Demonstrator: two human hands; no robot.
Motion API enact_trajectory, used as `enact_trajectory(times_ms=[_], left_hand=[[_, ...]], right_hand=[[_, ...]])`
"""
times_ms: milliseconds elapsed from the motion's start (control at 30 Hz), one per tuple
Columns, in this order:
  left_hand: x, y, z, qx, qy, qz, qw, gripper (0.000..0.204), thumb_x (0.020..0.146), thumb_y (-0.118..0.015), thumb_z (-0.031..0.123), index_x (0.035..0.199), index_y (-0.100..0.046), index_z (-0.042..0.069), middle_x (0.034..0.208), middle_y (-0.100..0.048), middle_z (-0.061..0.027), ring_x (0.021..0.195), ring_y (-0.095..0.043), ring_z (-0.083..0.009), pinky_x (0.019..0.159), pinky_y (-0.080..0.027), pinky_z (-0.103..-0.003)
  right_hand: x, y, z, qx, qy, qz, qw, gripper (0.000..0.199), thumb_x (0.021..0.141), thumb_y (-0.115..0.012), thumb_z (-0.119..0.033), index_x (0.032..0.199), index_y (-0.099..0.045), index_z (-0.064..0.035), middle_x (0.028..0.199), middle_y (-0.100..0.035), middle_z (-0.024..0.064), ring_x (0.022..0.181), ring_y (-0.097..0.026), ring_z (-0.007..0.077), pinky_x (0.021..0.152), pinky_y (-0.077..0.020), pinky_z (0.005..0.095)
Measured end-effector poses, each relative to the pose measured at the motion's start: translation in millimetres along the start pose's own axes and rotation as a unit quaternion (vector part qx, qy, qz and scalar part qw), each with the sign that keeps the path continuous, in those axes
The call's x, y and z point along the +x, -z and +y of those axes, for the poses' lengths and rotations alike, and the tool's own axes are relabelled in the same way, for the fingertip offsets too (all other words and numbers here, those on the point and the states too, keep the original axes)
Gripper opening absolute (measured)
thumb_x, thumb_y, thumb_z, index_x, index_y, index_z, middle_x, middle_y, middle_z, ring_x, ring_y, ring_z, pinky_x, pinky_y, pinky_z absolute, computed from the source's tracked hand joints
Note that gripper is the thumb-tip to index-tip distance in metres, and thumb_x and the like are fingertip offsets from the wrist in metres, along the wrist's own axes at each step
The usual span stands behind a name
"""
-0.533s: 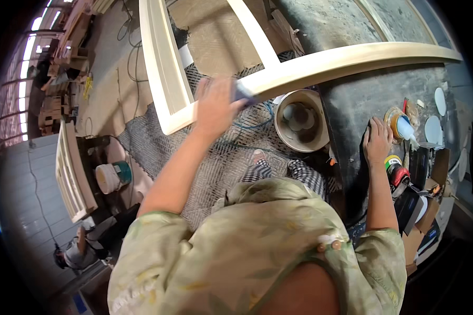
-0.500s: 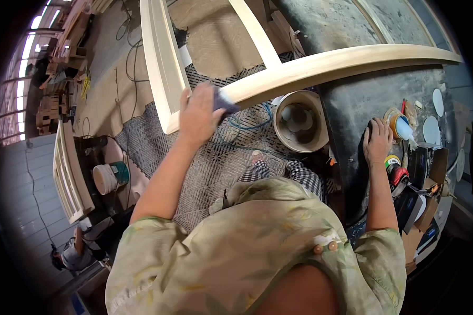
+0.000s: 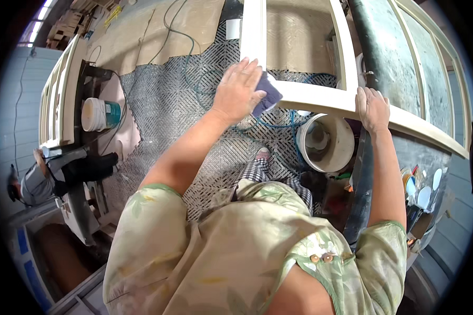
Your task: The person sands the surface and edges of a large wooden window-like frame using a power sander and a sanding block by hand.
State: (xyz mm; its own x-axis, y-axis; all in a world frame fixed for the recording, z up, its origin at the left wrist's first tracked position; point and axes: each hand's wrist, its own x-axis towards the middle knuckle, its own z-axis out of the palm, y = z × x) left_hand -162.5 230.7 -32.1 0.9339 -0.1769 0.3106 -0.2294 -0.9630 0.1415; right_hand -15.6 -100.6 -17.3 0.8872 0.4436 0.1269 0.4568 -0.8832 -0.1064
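Observation:
A pale wooden frame (image 3: 320, 100) lies partly over the dark workbench, and its near corner juts out past the bench edge. At that corner my left hand (image 3: 237, 94) presses a purple piece of sandpaper (image 3: 268, 96) against the wood. Its thumb lies on the sheet, while the other fingers stretch over the frame's side piece (image 3: 254, 42). My right hand (image 3: 373, 108) is closed over the near rail, fingers curled on its top; the underside of that grip is hidden.
Under the rail stands a round dusty bucket (image 3: 333, 142), beside blue hose (image 3: 278, 125) on the patterned mat (image 3: 168, 115). Cans and discs crowd the workbench (image 3: 386, 168) at right. Another person (image 3: 37, 181) works at far left near a white bucket (image 3: 95, 114) and a slatted panel (image 3: 60, 100).
My right hand has left the bench top and taken hold of the frame's near rail. My left hand stays at the corner with the sandpaper. The whole view has shifted.

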Motion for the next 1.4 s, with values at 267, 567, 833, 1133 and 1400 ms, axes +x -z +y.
enact_trajectory(times_ms=[267,567,833,1133,1400], left_hand=[[-0.1,-53.1,48.0,-0.449,0.369,0.345,0.737,0.057,0.097,-0.043,0.043,0.124,-0.042,-0.007,0.111,-0.055,-0.0184,0.1,-0.055,-0.0258,0.09,-0.042,-0.035],[17.5,-49.4,9.1,-0.683,0.419,0.393,0.45,0.049,0.097,-0.046,0.04,0.112,-0.056,-0.005,0.095,-0.061,-0.0075,0.087,-0.056,-0.0151,0.083,-0.045,-0.028],[18.2,-51.9,-17.5,-0.679,0.431,0.339,0.487,0.052,0.098,-0.043,0.041,0.104,-0.062,-0.007,0.094,-0.065,-0.0113,0.083,-0.058,-0.0188,0.08,-0.045,-0.032],[21.5,-53.8,42.5,-0.201,0.355,0.459,0.789,0.032,0.092,-0.052,0.023,0.109,-0.061,-0.002,0.119,-0.058,-0.0146,0.121,-0.047,-0.0301,0.104,-0.033,-0.041],[16.0,-34.2,56.6,-0.066,0.129,0.339,0.93,0.024,0.081,-0.063,0.02,0.099,-0.065,0.004,0.108,-0.065,-0.0102,0.104,-0.061,-0.0273,0.092,-0.045,-0.038]], right_hand=[[2.4,-3.7,-3.3,-0.047,0.026,-0.017,0.998,0.036,0.095,-0.035,-0.034,0.092,-0.062,-0.0111,0.092,-0.061,0.0069,0.095,-0.055,0.0268,0.083,-0.0389,0.044],[9.8,-9.0,-3.0,-0.054,0.038,-0.028,0.997,0.041,0.097,-0.031,-0.037,0.101,-0.062,-0.0107,0.103,-0.061,0.0089,0.103,-0.055,0.0284,0.088,-0.0383,0.0491],[16.8,-16.2,3.1,-0.059,0.052,-0.007,0.997,0.042,0.097,-0.028,-0.037,0.102,-0.062,-0.0117,0.105,-0.06,0.0085,0.106,-0.053,0.0282,0.089,-0.037,0.0482],[7.9,-15.3,1.6,-0.052,0.059,0.016,0.997,0.039,0.095,-0.031,-0.035,0.091,-0.061,-0.0103,0.095,-0.06,0.0085,0.097,-0.055,0.0298,0.083,-0.0381,0.046],[7.2,-16.3,16.0,-0.064,0.039,-0.014,0.997,0.043,0.097,-0.027,-0.038,0.096,-0.061,-0.0104,0.101,-0.06,0.0084,0.1,-0.053,0.0302,0.084,-0.0376,0.0459]])
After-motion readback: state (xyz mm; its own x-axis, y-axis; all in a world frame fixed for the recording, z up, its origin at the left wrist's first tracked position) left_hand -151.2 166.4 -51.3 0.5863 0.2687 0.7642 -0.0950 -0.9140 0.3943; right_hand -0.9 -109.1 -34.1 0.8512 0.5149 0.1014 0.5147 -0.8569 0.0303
